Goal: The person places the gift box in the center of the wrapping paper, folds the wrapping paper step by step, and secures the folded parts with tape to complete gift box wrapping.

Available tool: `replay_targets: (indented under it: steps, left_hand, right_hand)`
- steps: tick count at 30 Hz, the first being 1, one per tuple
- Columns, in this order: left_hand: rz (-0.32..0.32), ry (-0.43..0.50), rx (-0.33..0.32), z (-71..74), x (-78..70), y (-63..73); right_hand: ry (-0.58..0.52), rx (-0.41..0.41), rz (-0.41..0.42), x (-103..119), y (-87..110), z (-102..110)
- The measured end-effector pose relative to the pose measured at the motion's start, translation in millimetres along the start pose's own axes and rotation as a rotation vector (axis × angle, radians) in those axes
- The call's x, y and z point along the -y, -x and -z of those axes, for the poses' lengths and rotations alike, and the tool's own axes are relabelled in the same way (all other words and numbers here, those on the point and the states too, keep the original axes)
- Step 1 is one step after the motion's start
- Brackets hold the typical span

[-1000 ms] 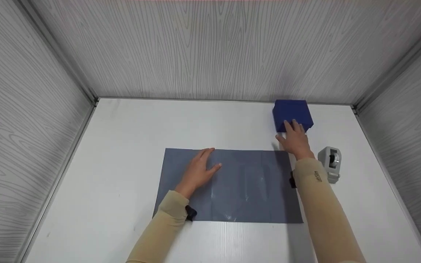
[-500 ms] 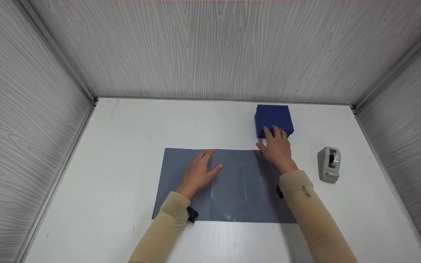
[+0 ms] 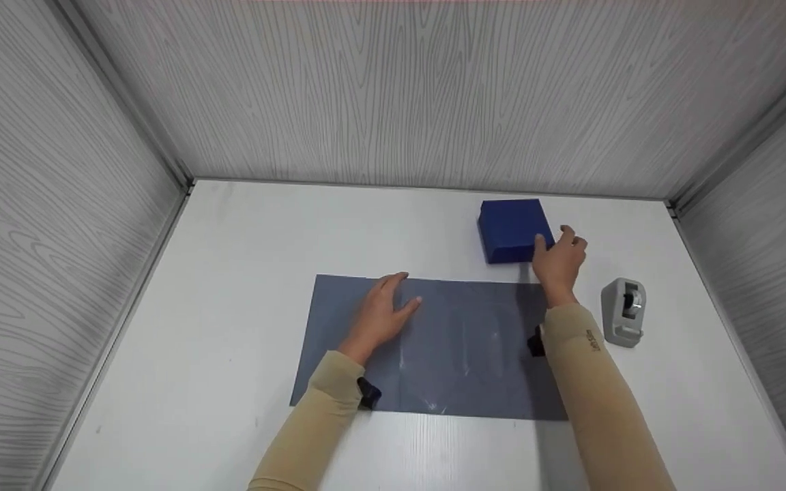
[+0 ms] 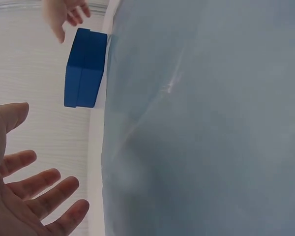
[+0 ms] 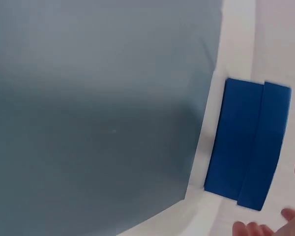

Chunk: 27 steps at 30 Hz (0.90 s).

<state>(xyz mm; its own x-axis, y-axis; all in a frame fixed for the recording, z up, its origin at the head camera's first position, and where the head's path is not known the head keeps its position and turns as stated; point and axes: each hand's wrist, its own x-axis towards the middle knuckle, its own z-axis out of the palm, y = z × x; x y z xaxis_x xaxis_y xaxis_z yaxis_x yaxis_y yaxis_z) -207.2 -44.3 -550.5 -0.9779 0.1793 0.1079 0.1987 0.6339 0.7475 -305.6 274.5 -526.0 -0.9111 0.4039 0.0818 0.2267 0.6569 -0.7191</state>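
A dark blue lidded box (image 3: 514, 228) sits on the white table behind the back edge of a grey-blue shiny sheet (image 3: 447, 348). My right hand (image 3: 560, 262) is at the box's front right corner, fingers spread and loosely bent, holding nothing. In the right wrist view, a gap shows between its fingertips and the blue box (image 5: 246, 142). My left hand (image 3: 377, 314) is over the left part of the sheet, its thumb apart from relaxed fingers. The left wrist view shows this left hand (image 4: 29, 191) with nothing in it.
A grey tape dispenser (image 3: 623, 311) with a roll in it stands on the table (image 3: 229, 307) to the right of my right forearm. Wood-grain panels wall the table at the back (image 3: 393, 95) and on both sides.
The blue box has shifted left along the back of the table with my right hand. That hand has since come off its front and moved to its right side. The left hand stays put.
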Motion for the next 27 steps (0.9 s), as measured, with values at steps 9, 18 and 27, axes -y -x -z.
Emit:
replay_targets:
  steps: [9,18,27]
  left_hand:
    - [0.025,0.21,0.004,-2.0,2.2,-12.5]
    - [0.081,0.328,0.034,-6.5,0.5,-26.4]
    - [0.063,0.413,0.078,-15.8,-4.4,-39.1]
  right_hand:
    - [-0.118,0.121,-0.137,-13,-1.5,-2]
    - [-0.236,0.197,-0.192,4,13.4,-13]
    - [-0.309,0.207,-0.133,18,31.1,-33]
